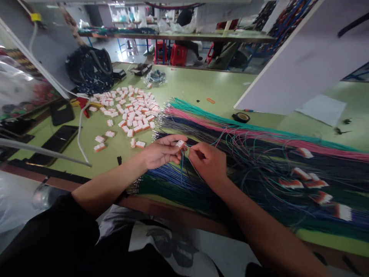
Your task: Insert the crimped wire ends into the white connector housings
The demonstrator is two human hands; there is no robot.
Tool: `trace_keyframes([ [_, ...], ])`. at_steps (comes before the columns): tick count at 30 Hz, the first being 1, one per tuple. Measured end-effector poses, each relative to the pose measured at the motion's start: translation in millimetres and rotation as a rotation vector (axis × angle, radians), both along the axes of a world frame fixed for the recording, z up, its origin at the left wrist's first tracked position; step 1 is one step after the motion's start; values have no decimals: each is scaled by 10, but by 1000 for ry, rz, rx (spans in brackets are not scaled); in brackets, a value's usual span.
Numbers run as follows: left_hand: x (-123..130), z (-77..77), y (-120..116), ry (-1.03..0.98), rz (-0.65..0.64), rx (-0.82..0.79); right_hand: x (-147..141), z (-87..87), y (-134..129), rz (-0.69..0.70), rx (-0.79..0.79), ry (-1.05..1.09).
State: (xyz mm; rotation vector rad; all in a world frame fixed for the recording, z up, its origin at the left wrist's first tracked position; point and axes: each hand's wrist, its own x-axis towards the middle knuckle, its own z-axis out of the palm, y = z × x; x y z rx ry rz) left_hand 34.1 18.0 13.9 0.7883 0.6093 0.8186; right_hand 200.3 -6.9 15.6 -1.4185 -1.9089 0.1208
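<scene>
My left hand point(161, 152) pinches a small white and orange connector housing point(180, 144) between thumb and fingers. A few thin wires hang from that housing. Right beside it, my right hand point(209, 159) is closed in a pinch on a thin wire point(188, 146) at the housing's side. Under both hands lie long bundles of wires: teal point(201, 109), pink point(196, 117), black and grey, blue point(170, 175) and dark green point(161, 188). Their metal-tipped ends point left. Loose connector housings point(135, 111) lie in a pile beyond my left hand.
Several wired connectors point(302, 175) rest on the bundles at right. Black tape point(241, 117) lies behind the wires. A phone point(54, 145), red-and-yellow pliers point(83, 104) and a dark bag point(90, 69) are at left. A white panel point(288, 57) slants at right.
</scene>
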Motion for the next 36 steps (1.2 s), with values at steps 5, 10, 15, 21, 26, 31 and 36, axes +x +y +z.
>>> trace_keyframes([
  [5,3,-16,-4,31,-2,39,3,4,9,-20,-19,-42],
  [10,17,-37,-26,112,23,94,-6,5,18,-25,23,-153],
  [15,35,-54,-45,196,56,145,-5,-7,23,1,22,-206],
  [21,45,-90,-61,322,38,268,-12,-28,23,22,4,-290],
  [26,78,-105,-91,441,29,311,-19,-42,45,11,-126,-316],
  [31,135,-99,-104,384,114,181,2,-5,84,41,-263,14],
  [36,158,-88,-115,258,137,126,7,22,81,44,-240,119],
])
